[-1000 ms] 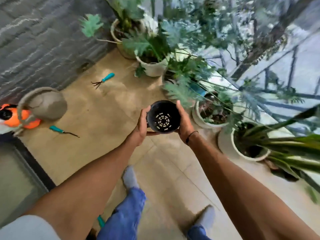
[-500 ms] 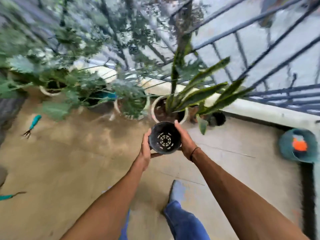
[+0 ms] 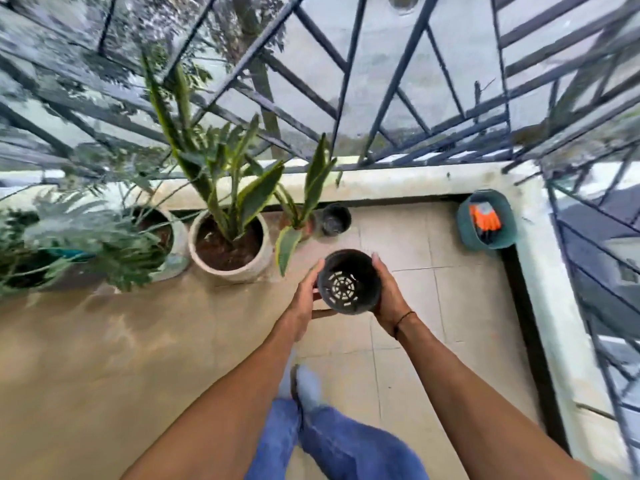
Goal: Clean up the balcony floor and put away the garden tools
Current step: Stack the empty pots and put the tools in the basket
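Black plastic pot point(image 3: 349, 282) between both hands

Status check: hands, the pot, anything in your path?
Left hand and right hand both grip the empty black pot. Pot held above tiled floor. Another black pot ahead by the ledge; path open.

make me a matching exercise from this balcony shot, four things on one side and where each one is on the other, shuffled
Things:
1. empty black pot
2. orange gloves
3. second black pot
4. large snake plant

Places:
A. in a beige pot of soil by the ledge
B. in the teal tub in the corner
C. held between the left hand and right hand
D. on the floor against the ledge, beside a small snake plant

Pairs: 1-C, 2-B, 3-D, 4-A
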